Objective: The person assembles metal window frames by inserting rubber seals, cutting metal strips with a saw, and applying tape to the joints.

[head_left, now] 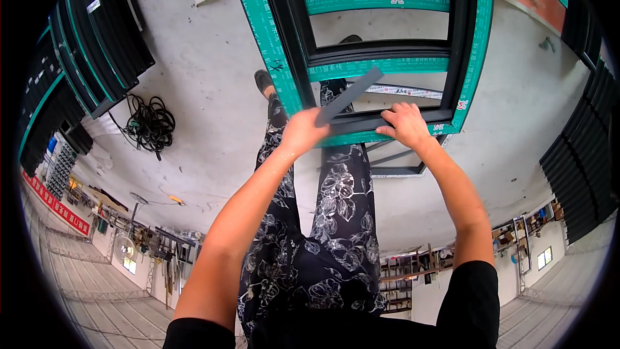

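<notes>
Frame, black with green film along its faces and several crossbars, is positioned ahead of the person and above the floor. Left hand is located at the frame's lower left corner, fingers closed on a flat dark-grey strip; the hand is slightly blurred, and whether it also touches the frame cannot be determined. The strip slants up and to the right from this hand, across the lowest opening of the frame, its free end overlapping the crossbar above. Right hand is located at the right half of the frame's bottom rail, fingers bent over the rail and thumb extended toward the left; a firm grip cannot be confirmed. A coil of black cable lies on the floor, left of the frame. Stacked dark profiles stand farther left of the frame, beyond the coil; ribbed black lengths lie to its right.
</notes>
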A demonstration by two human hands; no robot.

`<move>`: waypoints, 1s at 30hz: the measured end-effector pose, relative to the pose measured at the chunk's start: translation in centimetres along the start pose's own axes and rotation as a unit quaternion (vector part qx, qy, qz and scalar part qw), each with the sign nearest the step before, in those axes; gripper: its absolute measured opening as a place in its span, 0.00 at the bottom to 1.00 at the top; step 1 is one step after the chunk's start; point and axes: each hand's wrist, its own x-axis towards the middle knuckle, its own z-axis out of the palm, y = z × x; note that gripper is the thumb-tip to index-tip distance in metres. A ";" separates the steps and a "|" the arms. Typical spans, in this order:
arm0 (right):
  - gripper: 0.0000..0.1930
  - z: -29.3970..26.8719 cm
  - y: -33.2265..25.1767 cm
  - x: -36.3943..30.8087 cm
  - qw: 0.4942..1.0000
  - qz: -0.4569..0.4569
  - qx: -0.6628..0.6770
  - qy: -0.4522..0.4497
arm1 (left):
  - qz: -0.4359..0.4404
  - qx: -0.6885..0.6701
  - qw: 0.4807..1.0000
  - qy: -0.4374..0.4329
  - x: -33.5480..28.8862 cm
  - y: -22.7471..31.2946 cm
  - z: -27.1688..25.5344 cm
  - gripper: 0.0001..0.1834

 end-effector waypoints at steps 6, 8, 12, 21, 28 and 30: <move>0.16 0.3 0.7 0.4 0.999 0.015 0.015 -0.038 | 0.014 0.180 0.981 -0.069 2.7 -0.2 3.1 0.15; 0.16 -0.1 1.0 1.3 0.994 0.041 0.019 -0.104 | 0.009 0.212 0.974 -0.085 3.0 -0.3 3.9 0.15; 0.16 -0.2 1.2 2.2 0.989 0.027 0.020 -0.144 | -0.026 0.240 0.964 -0.114 4.2 -0.3 4.4 0.19; 0.15 0.0 -1.3 1.4 0.991 0.063 -0.069 -0.099 | -0.080 0.295 0.928 -0.211 6.5 1.3 3.3 0.26; 0.18 0.0 -2.2 -0.9 0.997 0.054 -0.061 0.011 | 0.009 0.294 0.947 -0.126 4.7 0.4 4.2 0.23; 0.21 -0.5 -2.6 -2.0 0.995 0.050 -0.018 0.089 | 0.035 0.298 0.945 -0.130 4.0 0.4 4.1 0.22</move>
